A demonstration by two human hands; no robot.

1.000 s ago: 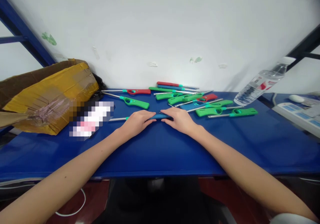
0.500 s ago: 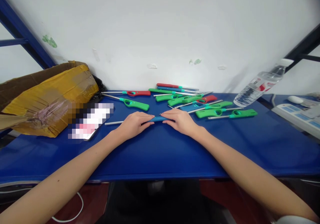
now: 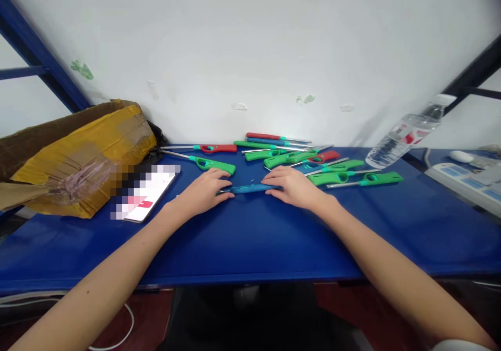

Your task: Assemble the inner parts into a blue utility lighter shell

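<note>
A blue long-nosed gas lighter lies level just over or on the blue table, held between both hands. My left hand is closed about its left part, where most of the metal tube is hidden under the palm. The other end, the handle, is pinched by the fingers of my right hand. Behind my left hand rest a green lighter and a red lighter. Just beyond my right hand is a loose pile of green, red and blue lighters, among them a green lighter.
A taped cardboard box stands at the left, with a lit phone beside it. To the right a water bottle leans, near a white power strip. The white wall closes off the back of the table.
My hands have moved apart along the blue lighter, so more of its handle shows between them. Less of the metal tube sticks out on the left.
</note>
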